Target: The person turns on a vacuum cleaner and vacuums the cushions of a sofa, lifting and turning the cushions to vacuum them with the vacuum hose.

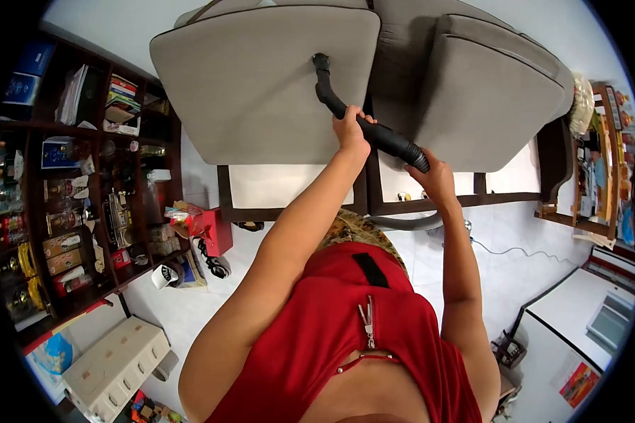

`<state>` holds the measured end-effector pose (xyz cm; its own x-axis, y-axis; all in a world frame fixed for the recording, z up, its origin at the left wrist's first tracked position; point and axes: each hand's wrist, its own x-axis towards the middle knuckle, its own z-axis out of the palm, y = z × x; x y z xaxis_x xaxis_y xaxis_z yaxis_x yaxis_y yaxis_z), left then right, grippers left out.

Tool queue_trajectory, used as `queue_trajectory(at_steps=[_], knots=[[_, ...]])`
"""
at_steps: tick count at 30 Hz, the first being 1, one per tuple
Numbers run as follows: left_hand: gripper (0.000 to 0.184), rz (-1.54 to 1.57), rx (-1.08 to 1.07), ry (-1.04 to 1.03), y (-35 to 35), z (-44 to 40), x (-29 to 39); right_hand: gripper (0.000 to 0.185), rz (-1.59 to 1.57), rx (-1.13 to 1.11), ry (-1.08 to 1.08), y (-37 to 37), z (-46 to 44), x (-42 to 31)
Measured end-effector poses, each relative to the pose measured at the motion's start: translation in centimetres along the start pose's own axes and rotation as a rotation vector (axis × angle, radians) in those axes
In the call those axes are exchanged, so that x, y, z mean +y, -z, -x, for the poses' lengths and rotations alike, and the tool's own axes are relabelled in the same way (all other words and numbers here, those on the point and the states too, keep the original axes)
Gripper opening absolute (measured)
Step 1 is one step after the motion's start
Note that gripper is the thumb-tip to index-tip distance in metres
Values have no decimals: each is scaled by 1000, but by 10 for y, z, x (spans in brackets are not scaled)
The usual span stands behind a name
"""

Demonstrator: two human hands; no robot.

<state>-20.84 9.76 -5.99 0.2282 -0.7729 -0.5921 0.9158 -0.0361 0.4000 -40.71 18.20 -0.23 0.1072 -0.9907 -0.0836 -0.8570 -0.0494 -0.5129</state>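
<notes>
A black vacuum wand (329,96) reaches up from my hands, its small round brush head (320,61) touching a large grey seat cushion (261,84). My left hand (351,130) is wrapped round the wand's lower part. Further down and to the right, my right hand (436,175) grips the ribbed black end of the hose (409,151). Below the sofa front, a grey hose (406,223) curves past my body. A second grey cushion (494,95) leans at the right.
Dark shelves (99,176) full of books and bottles stand at the left, with a red box (217,231) beside them. The sofa's dark wooden frame (374,209) crosses the middle. At the right are a wooden rack (600,162), a cable (518,252) and a white cabinet (571,317).
</notes>
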Motion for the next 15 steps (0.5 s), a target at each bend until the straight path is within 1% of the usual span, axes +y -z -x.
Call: queue_trajectory(at_steps=[4, 6, 11, 14, 15], knots=[[29, -11, -31, 17, -11, 9, -27, 51, 13, 4, -73, 13, 13, 18], [25, -35, -45, 44, -11, 15, -35, 51, 9, -3, -103, 19, 22, 17], [21, -87, -83, 109, -4, 33, -35, 52, -79, -24, -76, 20, 49, 20], [18, -96, -49, 47, -2, 53, -15, 52, -133, -77, -69, 20, 54, 10], [19, -105, -124, -17, 0, 58, -4, 51, -139, -39, 32, 15, 52, 8]])
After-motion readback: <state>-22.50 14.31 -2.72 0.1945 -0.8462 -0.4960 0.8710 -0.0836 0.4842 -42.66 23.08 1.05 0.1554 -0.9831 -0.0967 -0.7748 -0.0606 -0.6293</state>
